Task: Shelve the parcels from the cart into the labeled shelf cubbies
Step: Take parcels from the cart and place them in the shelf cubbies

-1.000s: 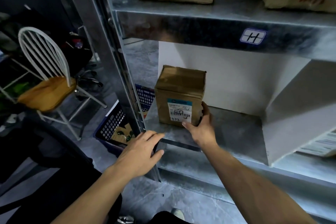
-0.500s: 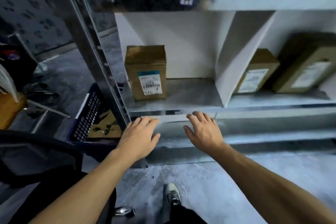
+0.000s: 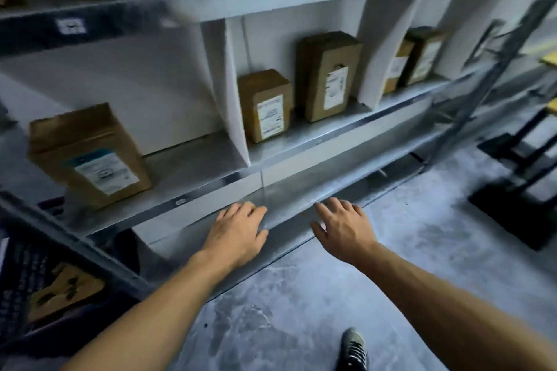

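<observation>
While a labelled brown parcel [image 3: 87, 156] stands in the ten o'clock cubby [image 3: 135, 84], the left hand [image 3: 238, 232] and right hand [image 3: 343, 229] hover near the shelf rim [image 3: 319, 143], fingers apart and empty; a shorter parcel [image 3: 265, 105] and taller parcel [image 3: 328, 75] share the one o'clock cubby [image 3: 271, 45].

The metal shelf unit [image 3: 316, 141] is viewed at close range from a single wide-angle camera worn on the head, pointed forward and down. Its front edge is rendered on a slant, rising rightward; the left hand [image 3: 238, 232], right hand [image 3: 340, 229] and floor [image 3: 301, 295] are taken in below.
</observation>
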`<state>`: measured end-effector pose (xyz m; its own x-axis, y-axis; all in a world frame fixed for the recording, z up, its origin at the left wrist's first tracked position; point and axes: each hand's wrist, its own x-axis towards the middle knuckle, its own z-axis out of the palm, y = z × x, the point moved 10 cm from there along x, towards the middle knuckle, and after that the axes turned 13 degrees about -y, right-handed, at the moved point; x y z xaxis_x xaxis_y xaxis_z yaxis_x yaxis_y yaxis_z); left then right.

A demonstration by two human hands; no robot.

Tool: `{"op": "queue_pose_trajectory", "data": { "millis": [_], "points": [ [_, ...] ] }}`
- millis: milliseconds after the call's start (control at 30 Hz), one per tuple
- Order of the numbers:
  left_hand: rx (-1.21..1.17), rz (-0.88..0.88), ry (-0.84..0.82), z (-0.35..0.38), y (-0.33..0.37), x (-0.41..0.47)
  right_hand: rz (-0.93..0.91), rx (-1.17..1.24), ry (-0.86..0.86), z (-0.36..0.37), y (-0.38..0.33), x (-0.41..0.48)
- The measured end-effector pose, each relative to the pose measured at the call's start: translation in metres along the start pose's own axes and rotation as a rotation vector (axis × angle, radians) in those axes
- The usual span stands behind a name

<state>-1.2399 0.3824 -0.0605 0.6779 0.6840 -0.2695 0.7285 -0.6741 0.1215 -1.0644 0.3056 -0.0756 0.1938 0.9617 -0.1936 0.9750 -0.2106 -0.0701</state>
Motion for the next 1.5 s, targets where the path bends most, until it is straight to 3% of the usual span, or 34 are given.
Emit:
{"op": "queue_pose_trajectory", "data": {
  "millis": [467,667,967,1500],
  "points": [
    [0.091,0.494,0.103,-0.053,0.396,0.223,0.555,-0.024,0.086,-0.067,0.410,-0.108],
    [0.140,0.667,0.126,-0.061,0.537,0.272,0.734,-0.001,0.076,-0.069,0.538,-0.166],
    [0.210,0.842,0.118,-0.064,0.668,0.359,0.898,0.090,0.088,-0.061,0.660,-0.179],
    [0.274,1.033,0.171,-0.142,0.881,0.591,1.117,0.168,0.145,-0.126,0.926,-0.097]
  ]
}}
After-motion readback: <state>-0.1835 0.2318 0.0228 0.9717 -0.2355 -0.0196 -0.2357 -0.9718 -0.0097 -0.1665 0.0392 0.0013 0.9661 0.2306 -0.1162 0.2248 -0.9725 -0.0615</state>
